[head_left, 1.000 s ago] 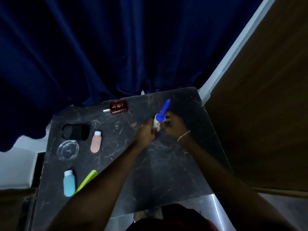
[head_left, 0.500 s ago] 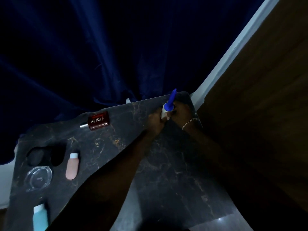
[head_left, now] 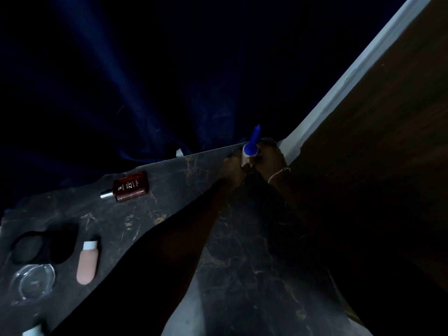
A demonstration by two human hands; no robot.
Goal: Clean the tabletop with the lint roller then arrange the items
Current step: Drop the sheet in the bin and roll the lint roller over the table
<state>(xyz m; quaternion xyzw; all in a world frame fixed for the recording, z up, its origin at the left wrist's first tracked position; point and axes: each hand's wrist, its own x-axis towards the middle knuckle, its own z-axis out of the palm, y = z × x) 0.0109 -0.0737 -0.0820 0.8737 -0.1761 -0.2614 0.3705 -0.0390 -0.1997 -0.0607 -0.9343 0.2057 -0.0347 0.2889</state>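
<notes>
Both hands are on the lint roller (head_left: 250,153) at the far right corner of the tabletop (head_left: 254,251). Left hand (head_left: 233,169) is wrapped on the left side of the roll, right hand (head_left: 269,158) closed on its right side; a chain bracelet (head_left: 278,172) sits on that wrist. Roller stands near upright, blue handle pointing up and away from me, pale roll end down between the hands. Can't tell if the roll is touching the surface; it's too dark there.

Key relation: everything uncleaned lies near and left of the roller, so my read is the next stroke is a pull toward me. The long axis needs tipping down first so the roll lies flat.

Tabletop is dark marble-look, glossy, veined. Items are all at left, well apart from the roller: dark red perfume bottle (head_left: 131,186) lying flat, peach tube (head_left: 87,263), clear glass dish (head_left: 34,281), a matte black object (head_left: 43,246), shape unclear. Blue curtain (head_left: 145,81) hangs behind.
</notes>
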